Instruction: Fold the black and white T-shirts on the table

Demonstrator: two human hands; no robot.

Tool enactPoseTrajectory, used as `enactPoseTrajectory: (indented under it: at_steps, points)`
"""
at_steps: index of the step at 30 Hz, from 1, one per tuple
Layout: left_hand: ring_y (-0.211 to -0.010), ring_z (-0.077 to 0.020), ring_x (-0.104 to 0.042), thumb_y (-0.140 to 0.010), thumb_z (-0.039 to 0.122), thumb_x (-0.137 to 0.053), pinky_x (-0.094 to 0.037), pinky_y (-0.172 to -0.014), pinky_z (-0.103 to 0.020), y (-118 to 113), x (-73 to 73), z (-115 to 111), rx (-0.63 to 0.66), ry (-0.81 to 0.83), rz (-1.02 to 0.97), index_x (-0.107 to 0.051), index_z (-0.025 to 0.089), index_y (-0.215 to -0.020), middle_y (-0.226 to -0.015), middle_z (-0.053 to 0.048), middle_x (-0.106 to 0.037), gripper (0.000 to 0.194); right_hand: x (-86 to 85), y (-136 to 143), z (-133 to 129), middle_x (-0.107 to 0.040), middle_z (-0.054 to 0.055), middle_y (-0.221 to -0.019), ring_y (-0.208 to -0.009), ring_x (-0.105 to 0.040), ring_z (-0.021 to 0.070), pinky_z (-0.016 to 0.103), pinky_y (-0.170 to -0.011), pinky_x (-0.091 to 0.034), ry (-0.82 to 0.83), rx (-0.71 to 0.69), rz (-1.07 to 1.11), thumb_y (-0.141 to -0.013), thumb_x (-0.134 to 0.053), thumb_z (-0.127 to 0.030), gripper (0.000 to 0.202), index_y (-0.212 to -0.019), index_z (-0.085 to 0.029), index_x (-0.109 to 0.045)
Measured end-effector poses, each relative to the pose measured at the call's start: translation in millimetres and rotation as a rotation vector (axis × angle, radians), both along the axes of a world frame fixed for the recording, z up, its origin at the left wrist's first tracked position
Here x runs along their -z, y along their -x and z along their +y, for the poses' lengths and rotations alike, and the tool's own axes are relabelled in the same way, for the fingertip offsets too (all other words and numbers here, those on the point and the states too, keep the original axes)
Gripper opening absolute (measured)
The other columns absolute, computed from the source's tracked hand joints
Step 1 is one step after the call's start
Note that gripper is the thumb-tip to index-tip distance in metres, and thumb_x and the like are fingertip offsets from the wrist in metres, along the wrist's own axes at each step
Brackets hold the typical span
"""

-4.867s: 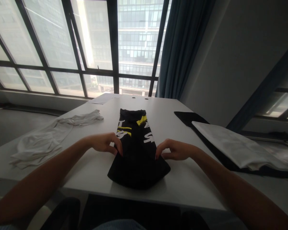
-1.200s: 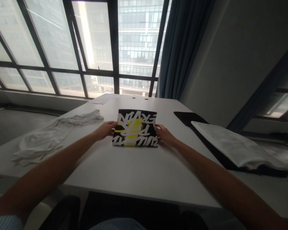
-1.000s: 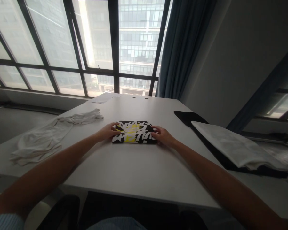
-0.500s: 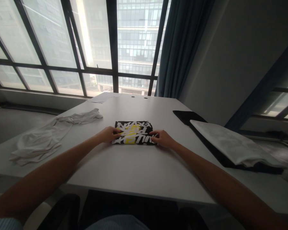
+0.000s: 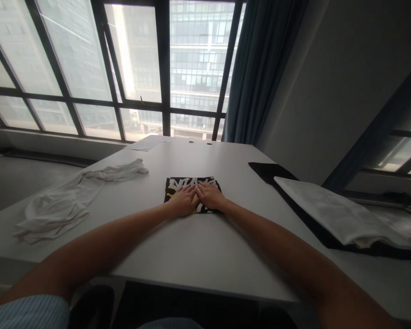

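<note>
A folded black cloth [image 5: 169, 186] with white lettering and yellow patches lies flat on the white table [image 5: 178, 246], in front of me. My left hand [image 5: 184, 199] rests palm down on its left and middle part, fingers stretched out. Beside it my right hand [image 5: 209, 194] lies flat on the right part, its fingers extended too. The fingertips of both hands are close together near the cloth's middle. Much of the print is hidden under them.
A crumpled white garment [image 5: 56, 205] lies on the left. On the right, a folded white cloth [image 5: 332, 212] sits over a black one [image 5: 272, 171]. White sheets [image 5: 145, 143] lie at the far left edge, near the windows.
Both hands have moved inward from the cloth's left and right edges, let go of them, and now lie flat on top. The view has shifted slightly.
</note>
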State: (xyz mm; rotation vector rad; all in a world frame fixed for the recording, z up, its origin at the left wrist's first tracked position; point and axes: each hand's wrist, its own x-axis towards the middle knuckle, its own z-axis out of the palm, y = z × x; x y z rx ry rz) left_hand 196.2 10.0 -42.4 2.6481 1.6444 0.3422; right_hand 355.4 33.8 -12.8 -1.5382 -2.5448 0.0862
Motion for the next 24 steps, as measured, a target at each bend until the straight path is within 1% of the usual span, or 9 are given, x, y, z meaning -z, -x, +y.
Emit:
enactPoseTrajectory:
  at_steps: [2,3,5,7,10,13,16,20,24]
  points:
    - [-0.154,-0.0279,-0.026,-0.104,0.054,-0.027,-0.019,-0.124,-0.046,2,4.5,2,-0.024,0.08,-0.017,-0.037,0.016,-0.158,-0.165,-0.013,-0.032,0.067,10.0,1,8,-0.029,0.011,-0.167,-0.154,-0.024,0.0245,0.043,-0.124,-0.017,0.125,0.009,0.007,-0.106,-0.027,-0.04,0.059,-0.158,-0.014,-0.037]
    - [-0.155,-0.0282,-0.024,-0.103,0.058,-0.025,-0.017,-0.125,-0.046,5,4.4,2,-0.038,0.104,-0.025,-0.035,0.017,-0.159,-0.167,-0.013,-0.029,0.07,13.9,0,10,-0.027,0.009,-0.168,-0.155,-0.022,0.0241,0.043,-0.125,-0.014,0.157,0.009,0.018,-0.106,-0.026,-0.043,0.061,-0.159,-0.015,-0.035]
    - [-0.156,-0.0294,-0.02,-0.101,0.064,-0.023,-0.015,-0.125,-0.046,12,0.9,2,-0.079,0.142,-0.031,-0.032,0.016,-0.161,-0.168,-0.012,-0.024,0.077,18.9,-6,13,-0.024,0.008,-0.169,-0.156,-0.018,0.0232,0.042,-0.125,-0.01,0.163,0.017,0.035,-0.106,-0.026,-0.048,0.063,-0.161,-0.017,-0.033]
    - [-0.156,-0.03,-0.016,-0.099,0.067,-0.021,-0.013,-0.125,-0.046,20,-3.6,2,-0.137,0.178,-0.029,-0.03,0.014,-0.161,-0.169,-0.012,-0.021,0.082,21.0,-13,16,-0.022,0.008,-0.169,-0.157,-0.016,0.0233,0.044,-0.126,-0.007,0.156,0.065,0.045,-0.105,-0.027,-0.054,0.067,-0.161,-0.018,-0.031]
    - [-0.157,-0.0294,-0.012,-0.097,0.069,-0.021,-0.013,-0.125,-0.047,36,-7.3,3,-0.226,0.213,-0.024,-0.026,0.015,-0.163,-0.17,-0.01,-0.017,0.085,23.2,-23,21,-0.017,0.008,-0.17,-0.157,-0.013,0.0232,0.046,-0.125,-0.006,0.169,0.14,0.073,-0.103,-0.025,-0.063,0.075,-0.162,-0.018,-0.027]
    - [-0.157,-0.0287,-0.01,-0.096,0.07,-0.022,-0.015,-0.125,-0.051,49,-8.1,4,-0.282,0.233,-0.017,-0.023,0.018,-0.164,-0.171,-0.008,-0.012,0.085,26.9,-29,28,-0.014,0.009,-0.171,-0.157,-0.01,0.0231,0.046,-0.125,-0.007,0.188,0.156,0.092,-0.101,-0.023,-0.067,0.08,-0.163,-0.018,-0.024]
    - [-0.158,-0.0274,-0.009,-0.096,0.071,-0.022,-0.013,-0.125,-0.053,55,-9.4,3,-0.293,0.249,-0.01,-0.021,0.017,-0.164,-0.17,-0.009,-0.008,0.087,30.2,-32,32,-0.013,0.01,-0.171,-0.158,-0.01,0.0239,0.047,-0.126,-0.006,0.193,0.22,0.108,-0.1,-0.023,-0.07,0.083,-0.164,-0.016,-0.021]
    - [-0.158,-0.0252,-0.006,-0.094,0.073,-0.021,-0.011,-0.125,-0.05,60,-12.2,1,-0.321,0.283,0.001,-0.017,0.013,-0.164,-0.17,-0.01,-0.005,0.092,30.7,-37,34,-0.012,0.011,-0.171,-0.157,-0.011,0.0238,0.048,-0.126,-0.005,0.2,0.293,0.125,-0.1,-0.022,-0.069,0.085,-0.164,-0.014,-0.02]
    - [-0.158,-0.0267,-0.01,-0.094,0.073,-0.023,-0.013,-0.125,-0.05,73,-12.2,1,-0.319,0.272,0.017,-0.02,0.018,-0.164,-0.17,-0.008,-0.009,0.089,28.8,-38,30,-0.016,0.012,-0.17,-0.157,-0.014,0.0238,0.048,-0.126,-0.007,0.179,0.294,0.143,-0.102,-0.023,-0.065,0.08,-0.163,-0.013,-0.023]
